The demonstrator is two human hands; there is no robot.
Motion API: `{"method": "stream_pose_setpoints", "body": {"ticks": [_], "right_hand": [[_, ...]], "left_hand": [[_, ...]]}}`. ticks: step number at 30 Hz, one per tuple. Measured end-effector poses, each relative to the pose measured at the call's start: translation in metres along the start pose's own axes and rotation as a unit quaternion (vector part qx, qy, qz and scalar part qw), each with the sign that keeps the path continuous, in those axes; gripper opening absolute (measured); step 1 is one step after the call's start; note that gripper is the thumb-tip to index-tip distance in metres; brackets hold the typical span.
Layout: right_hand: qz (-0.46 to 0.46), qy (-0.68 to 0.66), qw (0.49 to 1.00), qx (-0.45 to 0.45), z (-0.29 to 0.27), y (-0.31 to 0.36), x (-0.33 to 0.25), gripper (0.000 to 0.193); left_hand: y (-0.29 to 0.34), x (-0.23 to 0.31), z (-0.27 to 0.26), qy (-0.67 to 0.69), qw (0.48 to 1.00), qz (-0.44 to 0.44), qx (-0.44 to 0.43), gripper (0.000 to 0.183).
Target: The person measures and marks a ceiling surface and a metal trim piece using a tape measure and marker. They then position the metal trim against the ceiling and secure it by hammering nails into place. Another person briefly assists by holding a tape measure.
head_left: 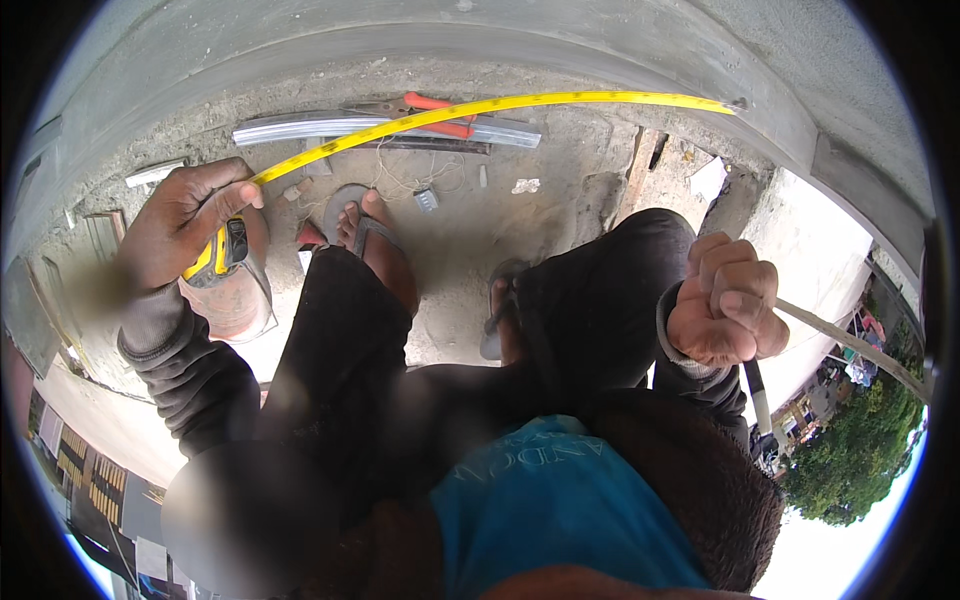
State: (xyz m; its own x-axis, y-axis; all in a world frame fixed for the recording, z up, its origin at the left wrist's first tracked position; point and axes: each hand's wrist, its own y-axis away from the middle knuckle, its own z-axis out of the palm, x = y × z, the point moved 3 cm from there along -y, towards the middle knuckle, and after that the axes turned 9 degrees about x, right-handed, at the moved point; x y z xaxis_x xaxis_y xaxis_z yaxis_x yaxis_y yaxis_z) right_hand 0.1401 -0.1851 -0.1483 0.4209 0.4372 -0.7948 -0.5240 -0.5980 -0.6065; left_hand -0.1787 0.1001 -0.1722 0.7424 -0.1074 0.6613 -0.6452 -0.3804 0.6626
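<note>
My left hand (185, 220) is closed on a tape measure, whose yellow and black case (217, 252) shows below the fingers. Thumb and forefinger pinch its yellow blade (500, 103), which arcs out to the right, its far end at the foot of the grey wall. On the right, above my knee, my right hand (727, 303) is curled into a fist. A thin dark and whitish stick-like thing (757, 397) sticks out below that fist; its upper part is hidden, so its kind cannot be made out.
Grey metal channel strips (330, 127) lie along the wall with red-handled pliers (440, 103) on them. Thin string (430, 172) and a small grey metal piece (427, 200) are on the rough concrete floor. A reddish-brown cylinder (235, 305) stands under my left hand. Broken wood (642, 165) lies right.
</note>
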Motion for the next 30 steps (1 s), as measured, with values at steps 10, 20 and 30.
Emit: {"method": "stream_pose_setpoints", "body": {"ticks": [10, 20, 30], "right_hand": [[0.083, 0.455, 0.684, -0.564, 0.078, 0.095, 0.168, 0.039], [0.293, 0.213, 0.698, -0.618, 0.069, 0.082, 0.158, 0.051], [0.625, -0.097, 0.568, -0.527, 0.1, 0.096, 0.098, 0.061]], "left_hand": [[0.069, -0.09, 0.065, 0.178, 0.965, -0.146, 0.129, 0.035], [0.058, -0.102, 0.088, 0.395, 0.905, -0.099, 0.119, 0.045], [0.029, -0.09, 0.132, 0.402, 0.915, -0.017, 0.009, 0.046]]}}
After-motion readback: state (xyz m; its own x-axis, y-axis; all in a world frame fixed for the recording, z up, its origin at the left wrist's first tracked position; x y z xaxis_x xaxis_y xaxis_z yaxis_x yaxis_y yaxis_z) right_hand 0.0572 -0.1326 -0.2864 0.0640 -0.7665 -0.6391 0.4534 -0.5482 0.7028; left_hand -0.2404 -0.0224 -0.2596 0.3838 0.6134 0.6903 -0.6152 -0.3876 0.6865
